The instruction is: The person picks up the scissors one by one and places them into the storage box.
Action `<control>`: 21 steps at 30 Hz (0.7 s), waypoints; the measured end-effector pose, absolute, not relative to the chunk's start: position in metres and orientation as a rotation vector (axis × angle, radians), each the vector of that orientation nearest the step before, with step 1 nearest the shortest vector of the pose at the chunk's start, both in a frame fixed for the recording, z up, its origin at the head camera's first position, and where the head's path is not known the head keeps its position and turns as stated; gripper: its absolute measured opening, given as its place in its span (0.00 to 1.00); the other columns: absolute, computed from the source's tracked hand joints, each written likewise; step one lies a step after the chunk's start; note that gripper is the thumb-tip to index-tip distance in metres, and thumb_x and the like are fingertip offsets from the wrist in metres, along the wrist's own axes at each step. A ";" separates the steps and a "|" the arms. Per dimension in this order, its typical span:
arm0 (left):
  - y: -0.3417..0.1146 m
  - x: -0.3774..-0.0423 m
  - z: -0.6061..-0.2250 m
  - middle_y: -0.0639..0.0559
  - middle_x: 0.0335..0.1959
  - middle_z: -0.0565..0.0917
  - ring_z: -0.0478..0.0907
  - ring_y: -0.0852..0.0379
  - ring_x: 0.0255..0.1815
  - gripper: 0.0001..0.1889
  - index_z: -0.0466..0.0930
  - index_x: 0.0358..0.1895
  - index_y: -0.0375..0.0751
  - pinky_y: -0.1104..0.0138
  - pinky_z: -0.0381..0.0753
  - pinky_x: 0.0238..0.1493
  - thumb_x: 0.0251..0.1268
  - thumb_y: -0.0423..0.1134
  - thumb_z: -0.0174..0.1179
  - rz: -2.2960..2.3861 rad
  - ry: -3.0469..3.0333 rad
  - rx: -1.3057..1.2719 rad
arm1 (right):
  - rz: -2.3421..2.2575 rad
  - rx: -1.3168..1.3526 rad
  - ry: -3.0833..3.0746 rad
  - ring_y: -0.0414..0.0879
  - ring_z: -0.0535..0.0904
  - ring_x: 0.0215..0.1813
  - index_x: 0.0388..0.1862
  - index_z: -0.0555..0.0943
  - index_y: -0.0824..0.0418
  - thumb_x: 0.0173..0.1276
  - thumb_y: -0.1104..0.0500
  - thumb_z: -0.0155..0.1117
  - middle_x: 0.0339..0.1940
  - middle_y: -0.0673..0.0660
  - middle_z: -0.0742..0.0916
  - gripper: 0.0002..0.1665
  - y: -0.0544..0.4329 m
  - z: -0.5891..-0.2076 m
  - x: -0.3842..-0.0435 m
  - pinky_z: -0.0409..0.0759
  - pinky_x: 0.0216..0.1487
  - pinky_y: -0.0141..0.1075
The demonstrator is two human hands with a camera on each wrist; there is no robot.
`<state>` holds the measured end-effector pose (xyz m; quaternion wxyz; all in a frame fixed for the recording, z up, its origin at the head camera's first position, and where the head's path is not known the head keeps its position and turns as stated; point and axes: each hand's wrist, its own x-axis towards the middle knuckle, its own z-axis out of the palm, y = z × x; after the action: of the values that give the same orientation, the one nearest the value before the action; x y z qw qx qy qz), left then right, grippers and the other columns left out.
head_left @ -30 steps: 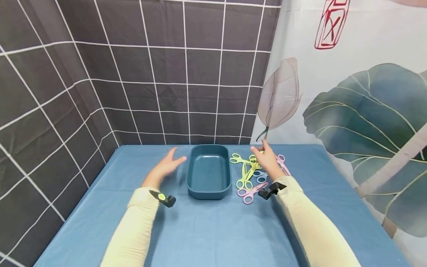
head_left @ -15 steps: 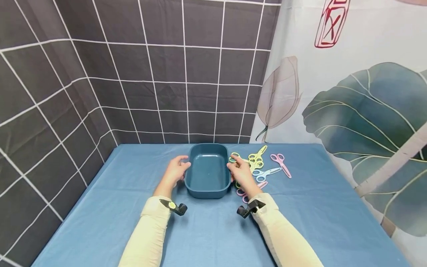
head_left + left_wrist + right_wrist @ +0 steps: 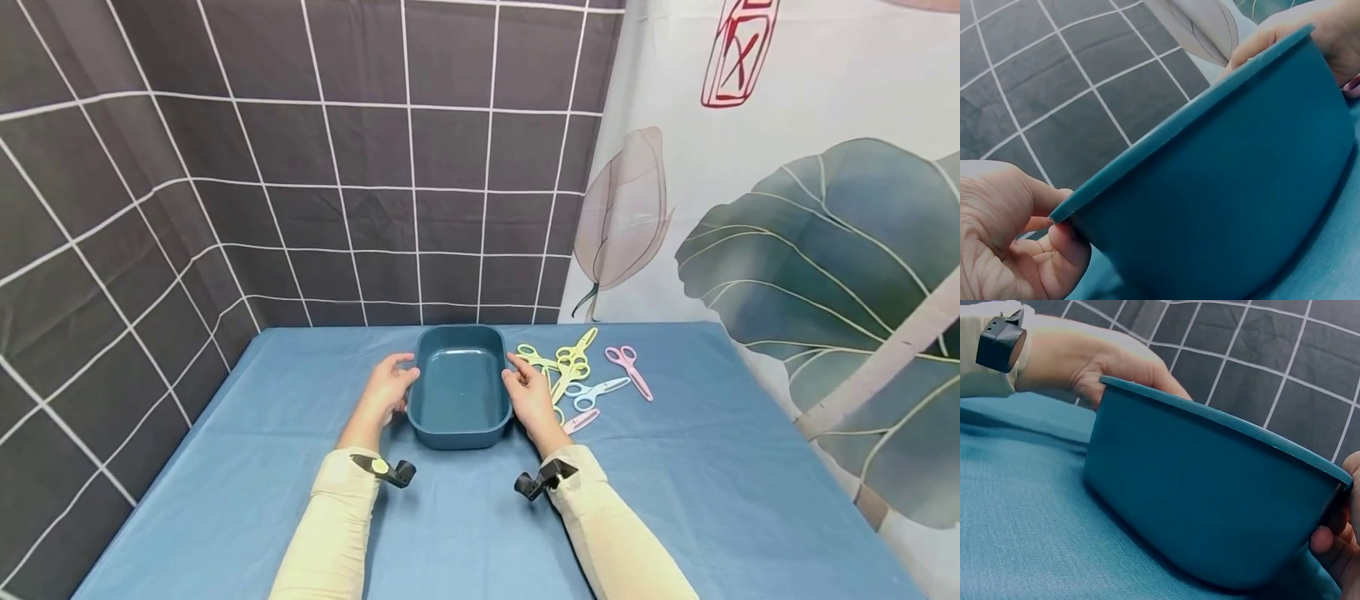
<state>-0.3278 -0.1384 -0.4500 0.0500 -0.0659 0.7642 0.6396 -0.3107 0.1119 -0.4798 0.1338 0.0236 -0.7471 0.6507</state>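
Note:
A dark teal rectangular bin [image 3: 459,383], with nothing inside, stands on the blue cloth between both hands. My left hand [image 3: 384,392] grips its left side; in the left wrist view the thumb lies at the rim, fingers curled below it. On the opposite side my right hand [image 3: 531,398] grips the rim, its fingers tucked under the lip in the right wrist view. Just right of that hand lie several scissors: a cluster of yellow-green scissors [image 3: 572,367], light blue scissors [image 3: 596,392], and pink scissors [image 3: 581,422] partly hidden by the right hand.
Another pair of pink scissors [image 3: 630,371] lies farthest right. The blue cloth [image 3: 465,533] covers the table, which ends at a dark grid-patterned curtain [image 3: 375,217] behind and a white leaf-print curtain [image 3: 795,250] at the right.
Both hands were apart and open, the right one over the scissors; they came inward and took hold of the bin's sides. Since then the bin has shifted slightly left with them.

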 end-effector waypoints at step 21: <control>-0.144 -0.331 -0.459 0.45 0.38 0.78 0.70 0.58 0.22 0.23 0.69 0.69 0.43 0.69 0.74 0.18 0.75 0.36 0.58 2.086 2.212 -0.204 | 1.397 0.459 -2.331 0.64 0.71 0.67 0.65 0.75 0.67 0.63 0.75 0.62 0.63 0.69 0.79 0.29 0.237 -0.474 -0.323 0.64 0.69 0.62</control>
<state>-0.3309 -0.1437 -0.4592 0.0473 -0.0669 0.7251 0.6838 -0.3234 0.2374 -0.4736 0.1914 0.1635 -0.8301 0.4975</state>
